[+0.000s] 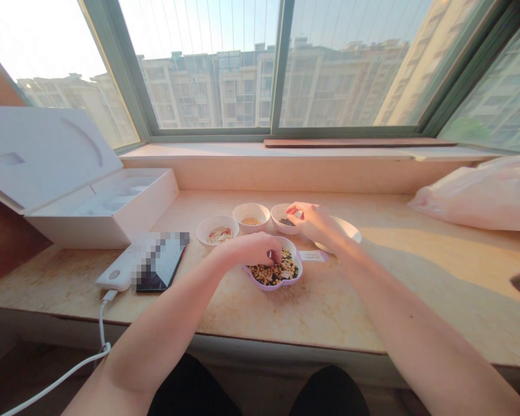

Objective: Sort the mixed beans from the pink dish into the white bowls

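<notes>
My left hand [251,249] hangs over a lilac-rimmed bowl [265,286] heaped with mixed beans, seeds and pale nuts, its fingertips bunched at the mix. Whether they hold anything is hidden. My right hand [312,224] reaches over a small white bowl [281,226] of dark seeds, with its fingers apart at the rim. Beside that stand a white bowl of yellow grains [251,221] and a white bowl of pale flakes with red bits [214,235]. A white plate [350,229] lies partly hidden behind my right hand.
A marble windowsill [329,312] bears everything. An open white box [80,173] stands at the left, with a power bank [115,274], its white cable [69,370] and a pixelated phone [160,263] before it. A plastic bag [481,196] lies at the right, below the window.
</notes>
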`<state>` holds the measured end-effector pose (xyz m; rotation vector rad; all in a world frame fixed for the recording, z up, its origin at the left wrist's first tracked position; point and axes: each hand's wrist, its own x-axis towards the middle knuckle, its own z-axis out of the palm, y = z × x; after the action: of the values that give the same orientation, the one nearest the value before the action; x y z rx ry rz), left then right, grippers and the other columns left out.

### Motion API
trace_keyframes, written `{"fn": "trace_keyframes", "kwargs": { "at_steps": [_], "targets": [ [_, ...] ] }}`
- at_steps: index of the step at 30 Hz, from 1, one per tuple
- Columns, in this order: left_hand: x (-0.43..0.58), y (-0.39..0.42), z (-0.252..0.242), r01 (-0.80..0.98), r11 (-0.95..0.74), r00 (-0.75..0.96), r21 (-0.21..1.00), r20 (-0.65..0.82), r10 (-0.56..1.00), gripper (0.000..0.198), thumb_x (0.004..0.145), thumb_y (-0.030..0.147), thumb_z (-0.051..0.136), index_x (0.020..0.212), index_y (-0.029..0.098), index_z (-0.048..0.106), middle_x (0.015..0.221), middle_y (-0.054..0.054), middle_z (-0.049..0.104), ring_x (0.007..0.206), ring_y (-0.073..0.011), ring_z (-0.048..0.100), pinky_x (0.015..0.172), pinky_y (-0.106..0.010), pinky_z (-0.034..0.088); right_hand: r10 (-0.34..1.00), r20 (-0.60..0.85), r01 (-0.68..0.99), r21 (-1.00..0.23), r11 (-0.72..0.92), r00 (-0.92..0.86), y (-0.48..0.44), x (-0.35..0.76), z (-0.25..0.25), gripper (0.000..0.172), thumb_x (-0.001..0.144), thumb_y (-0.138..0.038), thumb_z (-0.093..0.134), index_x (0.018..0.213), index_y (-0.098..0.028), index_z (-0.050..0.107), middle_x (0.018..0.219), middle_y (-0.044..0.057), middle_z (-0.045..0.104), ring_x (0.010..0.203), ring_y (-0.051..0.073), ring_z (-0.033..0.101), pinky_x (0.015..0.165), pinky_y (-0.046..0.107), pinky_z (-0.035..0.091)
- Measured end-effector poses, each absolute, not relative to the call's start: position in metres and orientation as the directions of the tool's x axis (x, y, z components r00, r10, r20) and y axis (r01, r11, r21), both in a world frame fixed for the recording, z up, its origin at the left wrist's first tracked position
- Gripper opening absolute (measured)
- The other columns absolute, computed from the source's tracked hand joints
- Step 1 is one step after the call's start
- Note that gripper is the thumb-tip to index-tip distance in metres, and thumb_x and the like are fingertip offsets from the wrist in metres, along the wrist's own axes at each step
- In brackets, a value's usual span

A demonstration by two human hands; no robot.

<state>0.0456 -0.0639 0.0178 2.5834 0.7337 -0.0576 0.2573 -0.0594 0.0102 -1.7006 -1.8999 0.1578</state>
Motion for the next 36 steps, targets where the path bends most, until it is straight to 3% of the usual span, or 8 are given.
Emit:
{"fn": "trace_keyframes", "kwargs": {
  "at_steps": [4, 14, 19, 25, 29, 32, 36],
  "targets": [
    [0.045, -0.067, 0.018, 0.505, -0.747, 0.853, 0.431, -0.118, 0.508, 0.024, 0.079, 0.011, 0.060, 0.087, 0.021, 0.080, 0.088, -0.002, 0.078, 0.077, -0.0154, 0.065, 0.068, -0.025, 0.045, 0.942, 0.334, 0.872, -0.454, 0.186, -0.027, -0.061, 0.256, 0.012, 0.023, 0.091, -0.035, 0.057, 0.100, -0.022, 0.074, 0.079, 0.004, 0.069, 0.073, 0.021, 0.060, 0.068, 0.031, 0.043],
    [0.041, -0.062, 0.016, 0.513, -0.719, 0.838, 0.469, -0.090, 0.539, 0.023, 0.084, 0.014, 0.060, 0.092, 0.021, 0.080, 0.095, -0.003, 0.079, 0.083, -0.0169, 0.066, 0.075, -0.026, 0.048, 0.947, 0.320, 0.871, -0.461, 0.168, -0.014, -0.062, 0.253, 0.016, 0.023, 0.088, -0.034, 0.060, 0.099, -0.021, 0.075, 0.082, 0.004, 0.070, 0.073, 0.020, 0.060, 0.069, 0.031, 0.043],
    [0.036, -0.049, 0.016, 0.542, -0.735, 0.783, 0.407, 0.072, 0.617, 0.021, 0.088, 0.017, 0.058, 0.090, 0.021, 0.078, 0.089, -0.002, 0.076, 0.081, -0.0173, 0.065, 0.075, -0.028, 0.047, 0.937, 0.346, 0.871, -0.448, 0.201, -0.039, -0.064, 0.251, 0.017, 0.022, 0.088, -0.033, 0.060, 0.099, -0.021, 0.075, 0.080, 0.004, 0.070, 0.073, 0.020, 0.060, 0.070, 0.031, 0.044],
    [0.028, -0.038, 0.019, 0.730, -0.584, 0.495, 0.356, 0.313, 0.810, 0.018, 0.092, 0.023, 0.059, 0.096, 0.021, 0.077, 0.098, -0.007, 0.077, 0.089, -0.0206, 0.067, 0.081, -0.031, 0.047, 0.940, 0.307, 0.851, -0.443, 0.281, -0.150, -0.073, 0.245, 0.023, 0.017, 0.088, -0.035, 0.064, 0.094, -0.023, 0.075, 0.082, 0.005, 0.072, 0.074, 0.020, 0.062, 0.069, 0.031, 0.045],
    [0.025, -0.034, 0.018, 0.809, -0.471, 0.381, 0.352, 0.295, 0.876, 0.025, 0.096, 0.024, 0.053, 0.093, 0.019, 0.077, 0.093, -0.010, 0.077, 0.084, -0.0212, 0.067, 0.077, -0.031, 0.047, 0.937, 0.153, 0.810, -0.472, 0.348, -0.313, -0.087, 0.237, 0.031, 0.014, 0.086, -0.035, 0.065, 0.087, -0.025, 0.075, 0.080, 0.004, 0.072, 0.072, 0.020, 0.062, 0.065, 0.032, 0.046],
    [0.024, -0.031, 0.016, 0.830, -0.450, 0.365, 0.329, 0.290, 0.885, 0.025, 0.096, 0.025, 0.054, 0.091, 0.018, 0.077, 0.087, -0.010, 0.076, 0.080, -0.0210, 0.066, 0.073, -0.030, 0.045, 0.909, -0.050, 0.798, -0.500, 0.337, -0.415, -0.097, 0.232, 0.037, 0.013, 0.082, -0.031, 0.066, 0.081, -0.024, 0.077, 0.075, 0.003, 0.072, 0.066, 0.019, 0.061, 0.058, 0.030, 0.042],
    [0.022, -0.029, 0.015, 0.832, -0.460, 0.381, 0.310, 0.283, 0.880, 0.026, 0.096, 0.027, 0.055, 0.089, 0.016, 0.077, 0.081, -0.011, 0.075, 0.073, -0.0196, 0.063, 0.068, -0.030, 0.042, 0.855, -0.175, 0.807, -0.463, 0.366, -0.488, -0.106, 0.231, 0.040, 0.010, 0.076, -0.027, 0.068, 0.075, -0.023, 0.077, 0.081, 0.003, 0.074, 0.071, 0.018, 0.064, 0.058, 0.029, 0.040]
  ]
}}
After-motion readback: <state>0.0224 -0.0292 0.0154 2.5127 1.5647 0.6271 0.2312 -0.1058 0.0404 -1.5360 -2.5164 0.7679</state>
